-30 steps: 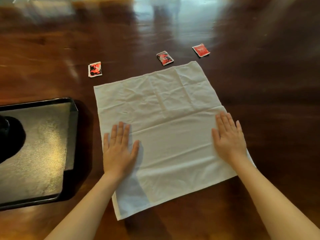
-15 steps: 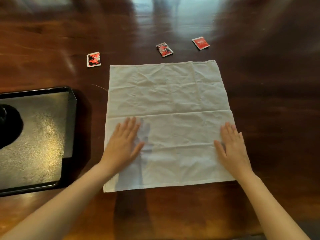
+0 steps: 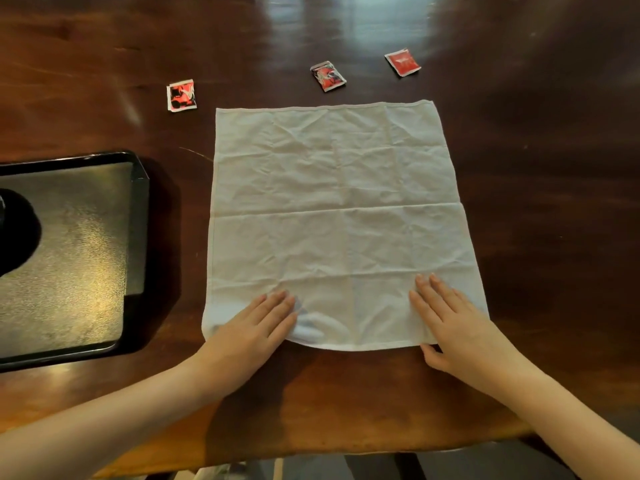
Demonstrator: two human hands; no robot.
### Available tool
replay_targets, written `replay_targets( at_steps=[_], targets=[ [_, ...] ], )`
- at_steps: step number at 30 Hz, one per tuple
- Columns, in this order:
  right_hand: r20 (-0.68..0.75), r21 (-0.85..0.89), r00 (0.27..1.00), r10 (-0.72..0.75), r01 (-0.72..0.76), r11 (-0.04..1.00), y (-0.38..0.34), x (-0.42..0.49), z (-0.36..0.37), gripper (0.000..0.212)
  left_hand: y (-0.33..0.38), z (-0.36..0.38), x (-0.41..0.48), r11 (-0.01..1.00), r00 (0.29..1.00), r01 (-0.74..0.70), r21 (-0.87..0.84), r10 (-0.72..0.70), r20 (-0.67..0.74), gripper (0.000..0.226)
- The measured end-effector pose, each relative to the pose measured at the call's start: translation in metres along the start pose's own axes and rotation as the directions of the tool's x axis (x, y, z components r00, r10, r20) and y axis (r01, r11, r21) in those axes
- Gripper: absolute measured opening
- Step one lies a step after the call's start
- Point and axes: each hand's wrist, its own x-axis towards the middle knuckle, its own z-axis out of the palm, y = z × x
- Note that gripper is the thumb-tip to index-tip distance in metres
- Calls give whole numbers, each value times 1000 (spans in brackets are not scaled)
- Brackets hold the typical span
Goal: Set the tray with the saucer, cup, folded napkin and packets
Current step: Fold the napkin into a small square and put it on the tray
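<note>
A white cloth napkin [image 3: 332, 209] lies spread flat and unfolded on the dark wooden table. My left hand [image 3: 252, 327] rests flat on its near left part, fingers together and empty. My right hand [image 3: 453, 327] lies flat on its near right corner, thumb off the cloth's near edge. Three red packets lie beyond the napkin: one at the left [image 3: 181, 95], one in the middle [image 3: 328, 76], one at the right [image 3: 402, 62]. The black tray [image 3: 138, 223] sits to the left with a dark round object [image 3: 17, 230] on it, cut off by the frame edge.
The table's near edge [image 3: 311, 455] runs just below my forearms. Bare wood lies to the right of the napkin and between napkin and tray.
The napkin has been squared up with the table edge. Both hands have slid back along the cloth toward its near edge and closer together.
</note>
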Motion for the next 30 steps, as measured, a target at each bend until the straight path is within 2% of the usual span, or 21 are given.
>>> replay_targets(
  at_steps=[1, 4, 7, 9, 12, 13, 15, 19, 21, 25, 27, 28, 30],
  targets=[
    [21, -4, 999, 29, -29, 1000, -5, 1, 0, 76, 1, -3, 2, 999, 1000, 29, -15, -29, -4, 59],
    [67, -7, 992, 108, -108, 994, -18, 2, -1, 77, 0, -19, 13, 988, 987, 115, -107, -126, -102, 16],
    [60, 44, 989, 136, -138, 989, -22, 0, -4, 81, -15, -45, 26, 929, 929, 268, -255, -319, -186, 26],
    [-33, 67, 992, 125, -122, 990, -21, 0, -12, 80, -24, -62, 32, 907, 896, 303, -292, -376, -235, 26],
    [-275, 224, 943, 187, -127, 966, -7, 0, -23, 43, -36, -82, 39, 914, 902, 308, -266, -369, -224, 26],
    [-315, 302, 915, 252, -156, 941, 2, 1, -30, 33, -42, -87, 40, 916, 907, 319, -245, -369, -201, 22],
    [-309, 484, 870, 385, -204, 851, 22, 6, -50, 23, -58, -97, 43, 906, 907, 359, -222, -395, -146, 9],
    [-310, 684, 837, 451, -134, 717, 60, 32, -92, 10, -105, -116, 64, 893, 891, 397, -214, -431, -144, 8],
    [-261, 792, 827, 498, -112, 600, 73, 50, -110, 6, -134, -123, 80, 852, 864, 422, -309, -482, -149, 13],
    [-203, 940, 768, 607, -21, 341, 93, 87, -132, 9, -188, -130, 111, 656, 776, 496, -569, -628, -47, 14],
    [-181, 973, 731, 658, 34, 229, 97, 108, -139, 15, -206, -126, 122, 421, 706, 466, -778, -707, 40, 6],
    [-174, 978, 709, 683, 44, 203, 98, 120, -141, 16, -212, -123, 128, 301, 674, 430, -851, -735, 81, 4],
    [-179, 974, 655, 734, 12, 227, 101, 145, -142, 18, -222, -112, 138, 156, 630, 364, -918, -767, 120, 5]
  ],
)
